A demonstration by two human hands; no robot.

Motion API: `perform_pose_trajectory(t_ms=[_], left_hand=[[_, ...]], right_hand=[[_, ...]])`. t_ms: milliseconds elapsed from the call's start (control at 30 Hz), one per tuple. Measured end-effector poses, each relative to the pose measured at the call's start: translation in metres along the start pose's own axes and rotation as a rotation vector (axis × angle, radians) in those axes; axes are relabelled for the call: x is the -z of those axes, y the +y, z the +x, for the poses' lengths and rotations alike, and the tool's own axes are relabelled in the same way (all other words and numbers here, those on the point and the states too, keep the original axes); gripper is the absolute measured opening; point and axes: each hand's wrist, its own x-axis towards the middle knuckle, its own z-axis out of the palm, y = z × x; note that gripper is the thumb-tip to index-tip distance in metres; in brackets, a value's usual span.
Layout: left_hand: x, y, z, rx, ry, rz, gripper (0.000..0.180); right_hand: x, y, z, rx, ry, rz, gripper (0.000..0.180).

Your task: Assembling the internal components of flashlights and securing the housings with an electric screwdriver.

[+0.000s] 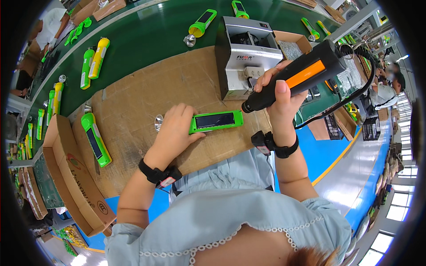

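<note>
My left hand (174, 131) grips the head end of a green flashlight (217, 120) with a dark solar panel on top, pressing it flat on a brown cardboard sheet (133, 97). The flashlight's silver reflector (158, 123) shows just left of my fingers. My right hand (279, 91) is wrapped around a black electric screwdriver with an orange stripe (306, 73). Its tip points down and left, just beside the flashlight's right end. A black cable runs from the screwdriver's rear. Both wrists carry black bands.
A grey box-shaped machine (246, 55) stands behind the flashlight. Another green flashlight (95, 139) lies at the left beside an open cardboard box (73, 177). Several green and yellow flashlights (95, 60) lie on the green conveyor belt (151, 33). Other people work at the far left and right.
</note>
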Motion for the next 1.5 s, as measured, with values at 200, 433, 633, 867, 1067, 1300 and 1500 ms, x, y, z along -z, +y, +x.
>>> perform_pose_trajectory(t_ms=[200, 433, 633, 867, 1067, 1300, 1500], left_hand=[[0.0, 0.0, 0.0, 0.006, -0.007, 0.001, 0.048], [-0.003, -0.003, 0.003, -0.008, 0.012, 0.006, 0.047], [0.0, 0.0, 0.003, 0.049, -0.044, -0.021, 0.045], [0.0, 0.0, 0.001, 0.019, 0.0, -0.059, 0.044], [-0.004, 0.0, -0.001, -0.011, 0.03, -0.038, 0.044], [-0.001, 0.0, -0.001, 0.038, 0.031, 0.015, 0.045], [-0.002, -0.001, -0.002, 0.06, 0.031, 0.027, 0.044]], right_hand=[[-0.002, 0.011, -0.004, -0.045, -0.064, -0.1, 0.046], [-0.001, 0.019, -0.011, -0.03, -0.063, 0.109, 0.038], [0.006, 0.018, -0.011, -0.018, -0.136, 0.108, 0.043], [0.013, -0.031, 0.022, 0.276, 0.165, 0.122, 0.065], [0.01, -0.015, 0.04, 0.336, 0.093, -0.016, 0.042], [0.0, -0.02, 0.029, 0.131, 0.04, -0.026, 0.03], [0.004, -0.018, -0.007, 0.118, 0.026, 0.06, 0.06]])
